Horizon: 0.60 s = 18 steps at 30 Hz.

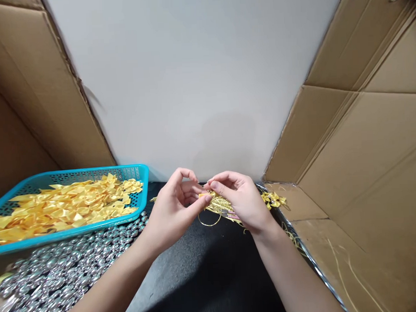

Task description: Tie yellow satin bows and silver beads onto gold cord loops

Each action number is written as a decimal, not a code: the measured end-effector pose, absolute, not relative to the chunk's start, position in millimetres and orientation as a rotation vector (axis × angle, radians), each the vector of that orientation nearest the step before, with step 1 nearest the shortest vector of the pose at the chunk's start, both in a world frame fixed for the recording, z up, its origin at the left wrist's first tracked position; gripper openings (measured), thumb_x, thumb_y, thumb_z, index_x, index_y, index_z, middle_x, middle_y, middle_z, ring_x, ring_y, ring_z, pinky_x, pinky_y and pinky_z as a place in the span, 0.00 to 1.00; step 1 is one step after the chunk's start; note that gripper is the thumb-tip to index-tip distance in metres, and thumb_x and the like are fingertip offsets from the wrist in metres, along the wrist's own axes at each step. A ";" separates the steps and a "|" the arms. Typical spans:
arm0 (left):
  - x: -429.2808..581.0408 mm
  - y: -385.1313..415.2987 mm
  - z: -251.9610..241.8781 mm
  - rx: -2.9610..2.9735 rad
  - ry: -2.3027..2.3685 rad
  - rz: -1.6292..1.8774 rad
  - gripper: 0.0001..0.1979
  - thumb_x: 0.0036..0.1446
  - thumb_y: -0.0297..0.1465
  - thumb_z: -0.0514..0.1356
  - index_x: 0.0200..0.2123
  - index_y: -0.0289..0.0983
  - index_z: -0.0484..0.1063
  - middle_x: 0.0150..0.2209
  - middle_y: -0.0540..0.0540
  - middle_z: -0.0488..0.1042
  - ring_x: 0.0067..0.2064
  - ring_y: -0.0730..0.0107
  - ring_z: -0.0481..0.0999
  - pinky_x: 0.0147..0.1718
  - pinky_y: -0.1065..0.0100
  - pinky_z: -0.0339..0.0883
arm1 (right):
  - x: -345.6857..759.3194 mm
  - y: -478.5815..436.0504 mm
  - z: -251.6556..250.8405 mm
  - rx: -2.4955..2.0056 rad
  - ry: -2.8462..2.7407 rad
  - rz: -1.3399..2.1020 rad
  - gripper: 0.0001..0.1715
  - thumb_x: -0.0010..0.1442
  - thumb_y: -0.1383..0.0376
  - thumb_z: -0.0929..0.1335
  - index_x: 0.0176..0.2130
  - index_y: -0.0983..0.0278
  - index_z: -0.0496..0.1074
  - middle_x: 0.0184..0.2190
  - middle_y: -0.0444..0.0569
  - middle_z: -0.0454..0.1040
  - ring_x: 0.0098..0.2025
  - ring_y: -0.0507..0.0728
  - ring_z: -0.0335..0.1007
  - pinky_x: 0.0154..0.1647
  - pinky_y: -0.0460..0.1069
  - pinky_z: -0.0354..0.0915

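Observation:
My left hand (pixel 177 201) is closed, its thumb and fingertips pinching a small yellow ribbon bow (pixel 202 196) that is mostly covered by the fingers. From the bow hangs a loop of thin gold cord (pixel 211 225). Close beside it, my right hand (pixel 240 196) pinches with thumb and forefinger, apparently on the gold cord; its fingertips hide the exact spot. Beneath and behind the hands lies a bundle of gold cords (pixel 221 204) on the black tabletop (pixel 199 271).
A blue plastic basket (pixel 145 188) full of yellow ribbon bows stands at the left. Many silver beads (pixel 84 258) lie before it. Yellow bows with gold cords (pixel 274 199) sit at the table's right edge. Cardboard panels (pixel 376 144) flank both sides, with a pale wall (pixel 190 74) behind.

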State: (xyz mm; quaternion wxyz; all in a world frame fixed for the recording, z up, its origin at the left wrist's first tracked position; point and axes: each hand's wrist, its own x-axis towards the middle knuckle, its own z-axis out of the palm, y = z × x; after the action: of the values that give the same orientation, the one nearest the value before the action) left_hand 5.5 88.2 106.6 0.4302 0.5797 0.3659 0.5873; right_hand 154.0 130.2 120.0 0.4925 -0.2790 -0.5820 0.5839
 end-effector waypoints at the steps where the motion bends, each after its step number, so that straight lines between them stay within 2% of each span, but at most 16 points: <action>1: 6.0 88.1 107.1 1.463 0.907 1.464 0.15 0.55 0.27 0.66 0.36 0.41 0.59 0.29 0.55 0.75 0.29 0.77 0.73 0.30 0.75 0.67 | 153.6 129.9 120.4 -0.673 -1.396 1.408 0.05 0.50 0.63 0.74 0.28 0.63 0.77 0.27 0.45 0.79 0.31 0.52 0.74 0.39 0.50 0.71; 8: 7.1 86.5 113.4 1.498 0.931 1.488 0.14 0.56 0.27 0.65 0.34 0.40 0.59 0.29 0.55 0.73 0.30 0.78 0.71 0.29 0.77 0.65 | 151.6 130.1 119.1 -0.605 -1.312 1.395 0.05 0.50 0.64 0.74 0.29 0.62 0.76 0.26 0.43 0.78 0.30 0.51 0.74 0.38 0.49 0.71; 18: 7.1 85.3 114.3 1.495 1.040 1.448 0.11 0.55 0.30 0.65 0.32 0.39 0.62 0.28 0.55 0.67 0.29 0.77 0.69 0.29 0.75 0.65 | 154.8 130.5 118.3 -0.625 -1.431 1.332 0.05 0.53 0.62 0.74 0.31 0.61 0.76 0.28 0.45 0.80 0.33 0.53 0.76 0.40 0.50 0.72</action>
State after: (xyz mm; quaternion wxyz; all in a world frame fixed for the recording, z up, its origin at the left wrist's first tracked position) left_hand 7.1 85.3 114.3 0.3963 0.5899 0.4105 0.5714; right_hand 154.8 130.5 118.3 0.5182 -0.2604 -0.5964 0.5550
